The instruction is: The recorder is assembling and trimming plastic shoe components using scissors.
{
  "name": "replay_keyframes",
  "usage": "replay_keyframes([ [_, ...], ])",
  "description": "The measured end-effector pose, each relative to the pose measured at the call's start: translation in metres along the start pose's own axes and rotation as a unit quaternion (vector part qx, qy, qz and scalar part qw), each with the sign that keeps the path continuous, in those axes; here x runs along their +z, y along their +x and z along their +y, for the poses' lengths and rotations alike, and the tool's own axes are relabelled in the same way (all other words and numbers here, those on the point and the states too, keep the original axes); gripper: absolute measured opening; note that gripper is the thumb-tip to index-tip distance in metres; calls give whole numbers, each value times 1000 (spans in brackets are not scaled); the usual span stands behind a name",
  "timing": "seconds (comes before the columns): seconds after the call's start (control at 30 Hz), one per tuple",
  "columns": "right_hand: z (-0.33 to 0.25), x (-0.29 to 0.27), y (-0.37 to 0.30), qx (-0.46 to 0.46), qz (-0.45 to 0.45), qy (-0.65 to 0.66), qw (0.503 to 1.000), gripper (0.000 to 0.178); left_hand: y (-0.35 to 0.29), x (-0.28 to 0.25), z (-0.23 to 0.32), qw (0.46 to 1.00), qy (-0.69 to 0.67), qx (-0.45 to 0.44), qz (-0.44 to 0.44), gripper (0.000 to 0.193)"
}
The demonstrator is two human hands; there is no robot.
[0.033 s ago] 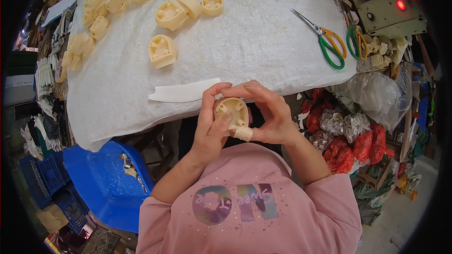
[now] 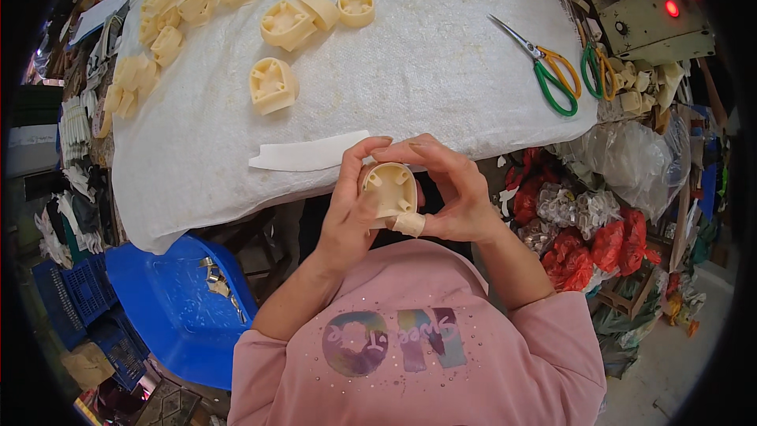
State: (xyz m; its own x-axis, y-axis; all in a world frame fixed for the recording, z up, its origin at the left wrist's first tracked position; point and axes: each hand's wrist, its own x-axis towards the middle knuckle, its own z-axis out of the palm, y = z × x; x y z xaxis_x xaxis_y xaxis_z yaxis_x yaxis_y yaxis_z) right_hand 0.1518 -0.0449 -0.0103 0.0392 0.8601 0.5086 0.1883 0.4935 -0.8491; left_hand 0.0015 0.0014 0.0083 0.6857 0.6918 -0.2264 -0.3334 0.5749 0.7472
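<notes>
Both hands hold one cream plastic moulded part just off the near edge of the white-covered table. My left hand wraps its left side, fingers curled over the top. My right hand grips the right side, with a taped thumb under the part. The part's hollow side faces up. A white paper strip lies on the cloth just beyond my left hand.
Several more cream parts lie scattered across the far left of the table. Green and orange scissors rest at the right. A blue plastic stool stands lower left; bags of red and clear scraps pile at right.
</notes>
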Motion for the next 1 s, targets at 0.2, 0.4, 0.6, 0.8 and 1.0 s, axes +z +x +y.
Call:
replay_keyframes([
  [0.2,-6,7,1,48,3,62,997,73,4,-9,0,999,-33,-1,-35,39],
  [0.4,-3,-3,-2,49,-47,-34,997,60,2,-7,-5,998,-31,-31,-44,54],
  [0.6,1,0,15,311,0,302,901,36,6,-9,-11,992,-51,33,-110,80],
  [0.8,11,3,15,277,-51,327,902,16,6,4,-8,992,108,71,10,86],
  [1.0,11,26,1,95,25,107,989,20,6,1,-12,987,105,120,29,74],
])
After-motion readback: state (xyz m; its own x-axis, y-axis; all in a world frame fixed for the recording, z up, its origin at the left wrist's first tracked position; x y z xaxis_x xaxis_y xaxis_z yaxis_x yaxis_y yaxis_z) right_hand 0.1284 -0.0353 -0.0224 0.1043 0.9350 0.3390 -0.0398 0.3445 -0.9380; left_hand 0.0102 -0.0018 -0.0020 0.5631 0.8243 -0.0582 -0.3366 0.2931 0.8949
